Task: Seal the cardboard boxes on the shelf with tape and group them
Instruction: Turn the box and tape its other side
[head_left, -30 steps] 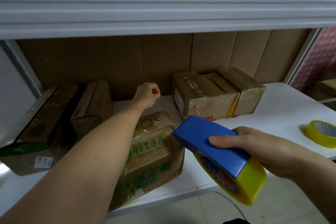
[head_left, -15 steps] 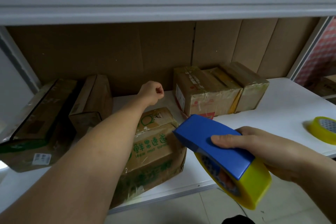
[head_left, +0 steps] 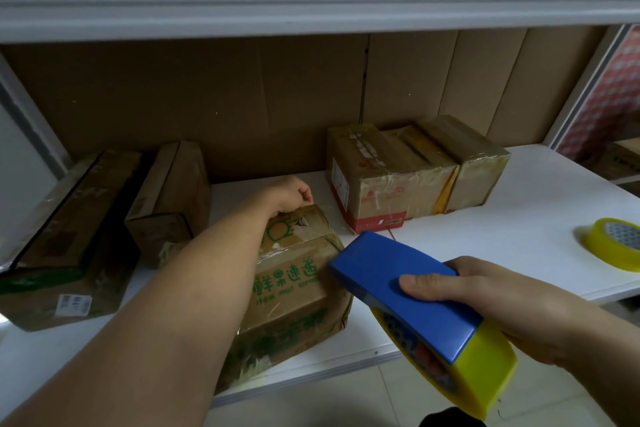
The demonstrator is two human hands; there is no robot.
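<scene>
While left hand (head_left: 291, 196) curls behind green-printed box (head_left: 294, 291), right hand (head_left: 512, 308) fingers grip tape dispenser (head_left: 415, 308).

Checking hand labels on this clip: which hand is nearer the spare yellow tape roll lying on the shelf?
Right. The right hand holds the tape dispenser near the spare tape roll; the left hand is further left.

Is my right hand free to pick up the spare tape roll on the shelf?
Probably not yet. The right hand grips the tape dispenser, so it would have to put that down first. The spare roll lies in the open on the shelf, nothing around it.
</scene>
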